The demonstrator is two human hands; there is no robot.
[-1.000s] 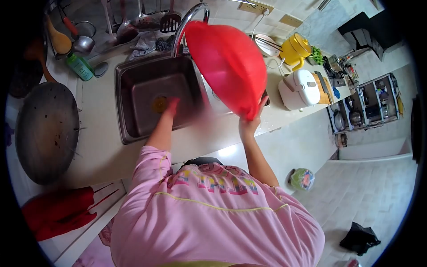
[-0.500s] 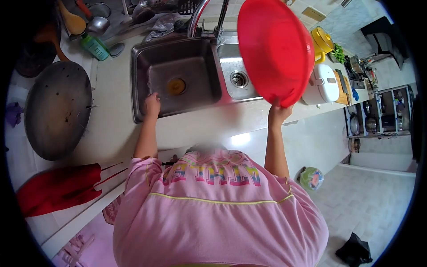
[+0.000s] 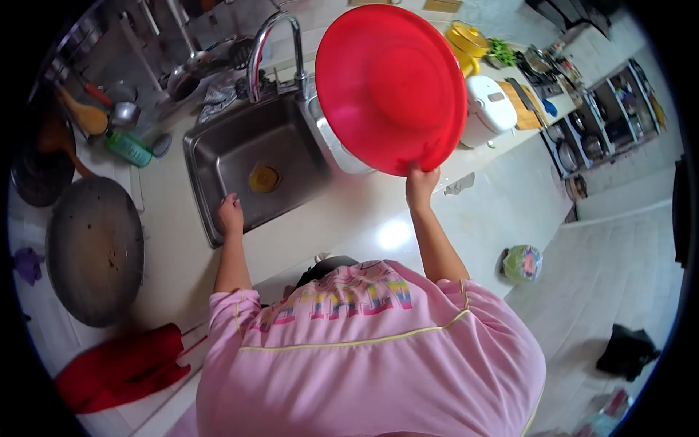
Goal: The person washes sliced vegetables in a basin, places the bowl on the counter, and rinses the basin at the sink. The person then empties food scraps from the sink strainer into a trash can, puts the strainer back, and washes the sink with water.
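Observation:
My right hand grips the rim of a red plastic basin, which is tilted on edge with its hollow side facing me, above the counter and the right part of the sink. My left hand is closed at the front left edge of the dark sink basin; what it holds, if anything, is too small to make out. A yellow drain piece lies at the bottom of the sink. The curved chrome faucet stands behind the sink.
A large wok and a green bottle are at the left. Utensils hang at the back left. Right of the basin stand a white rice cooker, a yellow pot and a cutting board. A red cloth hangs lower left.
My left hand has moved from over the sink's middle to its front left edge and closed. The red basin has turned so that its hollow side faces me more. The view has shifted.

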